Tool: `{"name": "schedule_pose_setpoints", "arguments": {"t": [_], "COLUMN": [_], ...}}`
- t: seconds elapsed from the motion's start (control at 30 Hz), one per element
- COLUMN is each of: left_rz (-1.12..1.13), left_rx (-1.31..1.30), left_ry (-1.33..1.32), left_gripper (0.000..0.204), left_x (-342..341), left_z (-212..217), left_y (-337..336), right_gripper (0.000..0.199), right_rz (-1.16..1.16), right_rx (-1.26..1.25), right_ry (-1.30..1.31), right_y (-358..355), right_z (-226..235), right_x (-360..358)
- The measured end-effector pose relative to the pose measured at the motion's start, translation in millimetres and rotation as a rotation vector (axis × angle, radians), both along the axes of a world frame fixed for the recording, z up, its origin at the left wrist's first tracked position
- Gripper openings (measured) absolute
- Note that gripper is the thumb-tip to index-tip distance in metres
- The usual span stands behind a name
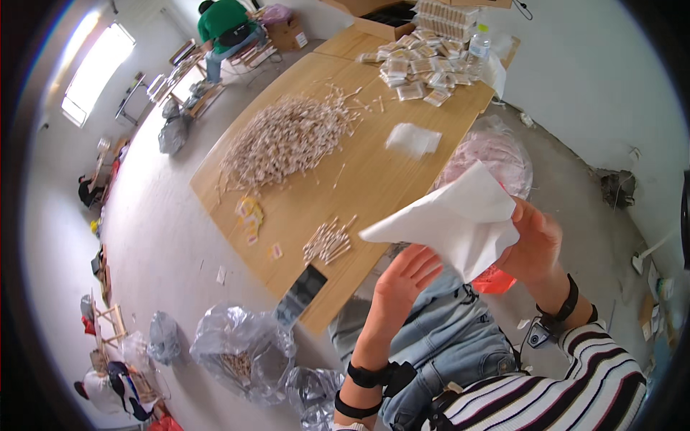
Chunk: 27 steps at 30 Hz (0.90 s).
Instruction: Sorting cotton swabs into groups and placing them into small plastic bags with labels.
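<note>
Striped sleeve (575,373) & blue jeans (438,330) sit closest to me, low in the pic. Up from there I see the right hand (535,244) pinching a white paper sheet (460,215) at its right edge, thumb & fingers pressed on it. Sheet hangs in the air, near side of the wood table (374,179), a bit to the right, bent into a loose cone shape. Left hand (406,276) is just under the sheet, fingers spread wide, palm up, holding nothing; can't tell if its tips touch the paper. Both wrists have black bands. On the table: small bunch of thin sticks (327,241) near the close edge, a big heap of sticks (284,140) farther & left, another white sheet (412,138) flat in the middle, lots of little packs (424,68) at the far end w/ a water bottle (478,43). A dark phone (302,291) lies on the near corner. Clear plastic bags (241,348) sit on the floor to the left. Far off, a person in a green top (223,21) sits by boxes. My guess on doing this bit well: keep the right pinch firm but soft so paper won't rip, & bring the open left hand up flat to catch the loose corner, so the sheet stays smooth w/o creases.
</note>
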<state>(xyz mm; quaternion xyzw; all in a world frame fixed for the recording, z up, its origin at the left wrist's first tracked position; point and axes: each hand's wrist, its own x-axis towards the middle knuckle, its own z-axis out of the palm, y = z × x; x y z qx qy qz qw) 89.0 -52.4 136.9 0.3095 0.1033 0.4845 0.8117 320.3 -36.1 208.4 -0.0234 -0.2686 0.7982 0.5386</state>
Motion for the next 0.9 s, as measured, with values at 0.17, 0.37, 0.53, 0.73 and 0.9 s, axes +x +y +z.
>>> {"name": "schedule_pose_setpoints", "arguments": {"t": [0.17,0.37,0.53,0.73,0.9], "left_rz": [0.522,0.777,0.789,0.874,1.021], "left_rx": [-0.130,-0.178,-0.054,-0.046,0.084], "left_ry": [0.196,0.473,0.662,0.728,0.763], "left_gripper": [0.045,0.023,0.027,0.023,0.024], "left_x": [-35,-63,-71,-81,-85], "left_z": [12,54,57,73,78], "left_y": [-49,-84,-105,-122,-129], "right_gripper": [0.028,0.066,0.057,0.024,0.017], "right_rz": [0.109,0.094,-0.234,-0.167,-0.333], "right_rx": [-0.195,-0.031,0.031,0.028,0.199], "right_ry": [-0.219,-0.506,-0.738,-0.873,-0.837], "right_y": [-41,-67,-74,-74,-75], "right_z": [-14,-31,-7,14,2], "right_x": [-32,-66,-102,-100,-97]}}
